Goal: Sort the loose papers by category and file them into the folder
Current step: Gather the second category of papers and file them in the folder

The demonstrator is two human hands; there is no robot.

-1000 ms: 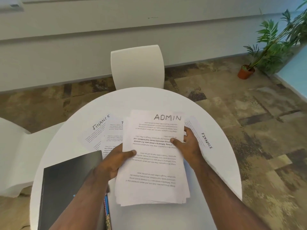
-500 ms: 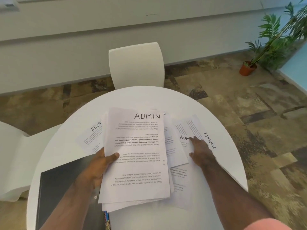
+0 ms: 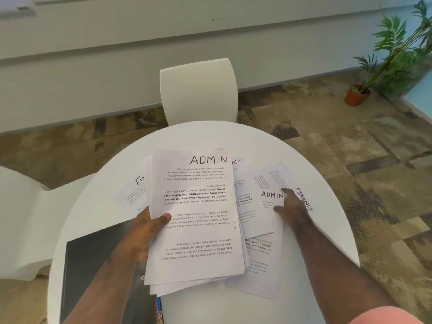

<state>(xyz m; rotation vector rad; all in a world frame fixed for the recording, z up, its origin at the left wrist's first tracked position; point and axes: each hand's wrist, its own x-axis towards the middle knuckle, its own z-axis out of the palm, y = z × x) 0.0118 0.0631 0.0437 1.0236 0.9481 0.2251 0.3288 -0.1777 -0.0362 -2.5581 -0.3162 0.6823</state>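
My left hand (image 3: 146,232) grips a stack of printed sheets (image 3: 196,218) by its left edge, thumb on top; the top sheet reads ADMIN. My right hand (image 3: 292,208) rests with spread fingers on a loose sheet marked ADMIN (image 3: 264,202) lying on the white round table (image 3: 205,136). A sheet marked FINANCE (image 3: 301,195) lies partly under that hand. Another FINANCE sheet (image 3: 133,192) pokes out left of the stack, and a third (image 3: 238,167) shows behind it. The black folder (image 3: 93,272) lies shut at the table's near left, partly under my left arm.
A white chair (image 3: 198,90) stands across the table and another white chair (image 3: 21,218) at the left. A potted plant (image 3: 395,57) is on the floor at the far right. A colourful booklet edge (image 3: 159,309) shows beside the folder.
My right hand let go of the stack and moved right onto the loose ADMIN sheet. My left hand carried the stack leftward, uncovering sheets beneath it.
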